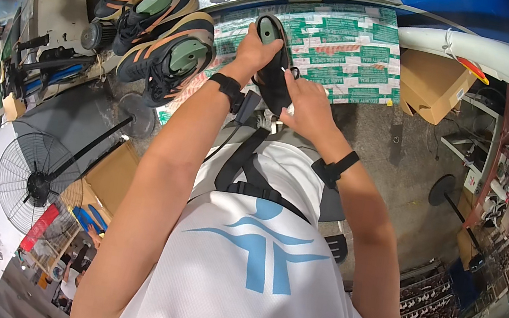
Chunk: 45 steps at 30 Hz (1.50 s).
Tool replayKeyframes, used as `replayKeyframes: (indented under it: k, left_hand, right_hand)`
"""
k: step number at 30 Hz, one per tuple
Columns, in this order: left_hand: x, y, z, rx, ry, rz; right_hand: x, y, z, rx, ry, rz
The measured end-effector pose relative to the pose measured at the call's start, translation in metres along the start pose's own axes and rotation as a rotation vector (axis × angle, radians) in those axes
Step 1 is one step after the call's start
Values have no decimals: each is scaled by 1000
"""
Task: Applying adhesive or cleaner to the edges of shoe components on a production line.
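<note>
Left grip (256, 53): was clamped on the long, dark, green-filled shoe (271, 88)!
Right grip (311, 108): hugged its edge (clamped? couldn't tell)!

I observe through the left head-worn fisheye, facing steeply downward. Shirt (208, 285) lies nearest, at six o'clock; left hand (257, 51) at twelve, right hand (312, 108) at one, both farther off.

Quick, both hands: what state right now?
Left hand: closed on the dark shoe.
Right hand: fingertips at the shoe's right side; cannot tell whether they pinch anything.
</note>
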<state>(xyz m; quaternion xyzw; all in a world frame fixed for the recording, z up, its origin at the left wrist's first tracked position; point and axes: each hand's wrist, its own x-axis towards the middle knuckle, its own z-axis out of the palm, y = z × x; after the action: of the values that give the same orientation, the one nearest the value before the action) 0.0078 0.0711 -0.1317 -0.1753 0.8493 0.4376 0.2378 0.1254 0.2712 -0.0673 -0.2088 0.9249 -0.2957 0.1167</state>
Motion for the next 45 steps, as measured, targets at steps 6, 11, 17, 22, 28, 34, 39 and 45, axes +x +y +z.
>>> replayKeyframes:
  k: [6,11,17,22,28,34,39,45]
  left_hand:
    - [13,-18,9,-63,24,46]
    - [19,-39,2,-270,-36,102]
    - [-5,-9,6,104,-26,33]
    - [-1,-11,-9,-361,-242,-11]
    - [-10,-11,-15,-263,-196,-11]
    - [-13,-7,-21,-267,-135,82]
    - [-18,1,-28,-310,-237,-86]
    - [-13,-15,-15,-298,-123,-48]
  right_hand:
    - [1,-38,-24,-221,-139,31]
    - [-65,-62,-73,-111,-209,124]
    - [-73,-43,-46,132,-94,163]
    - [-15,-16,12,204,73,39]
    - [-26,-3,27,117,32,-46]
    - [-28,-37,38,284,-66,-9]
    - [-16,-32,33,233,138,168]
    - [-13,-8,35,33,66,-66]
